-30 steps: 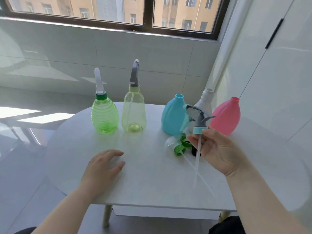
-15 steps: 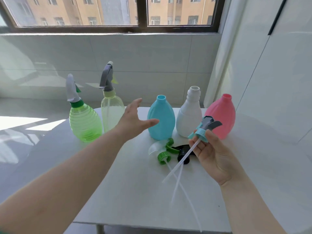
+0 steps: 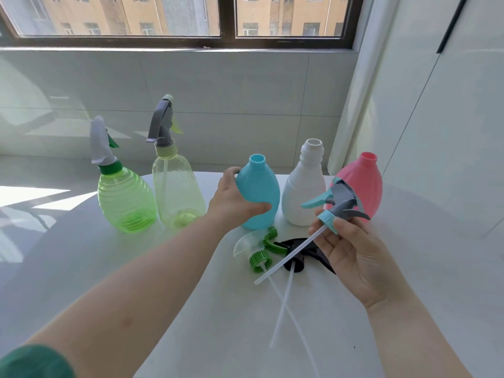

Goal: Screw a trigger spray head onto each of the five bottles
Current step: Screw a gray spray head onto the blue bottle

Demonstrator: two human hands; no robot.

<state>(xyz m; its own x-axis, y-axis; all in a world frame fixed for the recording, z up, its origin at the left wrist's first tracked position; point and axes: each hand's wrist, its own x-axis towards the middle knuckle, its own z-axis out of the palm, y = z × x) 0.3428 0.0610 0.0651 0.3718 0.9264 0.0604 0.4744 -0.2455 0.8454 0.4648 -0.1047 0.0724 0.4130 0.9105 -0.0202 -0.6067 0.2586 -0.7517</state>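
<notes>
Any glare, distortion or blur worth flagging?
Head view: hard window daylight, blown-out sun patches on the floor; wide-angle tilts verticals at right; left hand on blue bottle and right hand holding spray head are sharp; clear dip tubes faint against white table.

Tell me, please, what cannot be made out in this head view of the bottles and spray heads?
All in the head view:
Black spray head: its right part lies behind the right hand, and the teal spray head's tube crosses it.
Left hand: most fingers hidden behind the blue bottle it grips.
Pink bottle: lower left covered by the teal spray head.
Table: near rim cut off by the bottom edge.
</notes>
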